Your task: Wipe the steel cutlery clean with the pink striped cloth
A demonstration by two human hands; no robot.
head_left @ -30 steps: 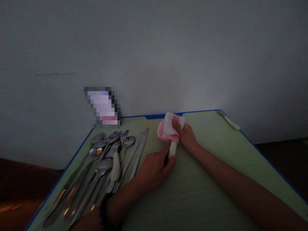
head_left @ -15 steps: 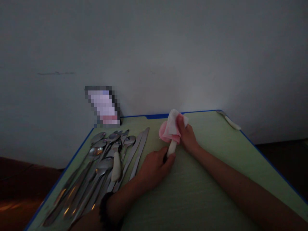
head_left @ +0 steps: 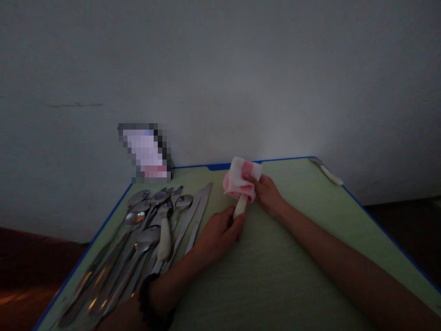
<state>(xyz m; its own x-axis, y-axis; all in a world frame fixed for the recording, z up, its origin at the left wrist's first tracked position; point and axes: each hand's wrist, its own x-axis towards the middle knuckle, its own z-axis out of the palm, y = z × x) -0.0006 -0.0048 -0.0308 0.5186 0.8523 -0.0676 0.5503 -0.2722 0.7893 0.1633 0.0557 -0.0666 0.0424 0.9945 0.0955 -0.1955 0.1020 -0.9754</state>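
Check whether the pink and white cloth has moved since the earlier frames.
Yes, slightly. The cloth, gripped by the right hand, has shifted left toward the knife tips since half a second ago; the left hand holds the white handle.

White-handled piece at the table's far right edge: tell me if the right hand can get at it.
Probably yes: only bare table lies between the white-handled piece and the right hand, though that hand is full, gripping the pink-and-white cloth.

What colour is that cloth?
Pink and white. Head view: right hand holds the cloth, left hand the white handle.
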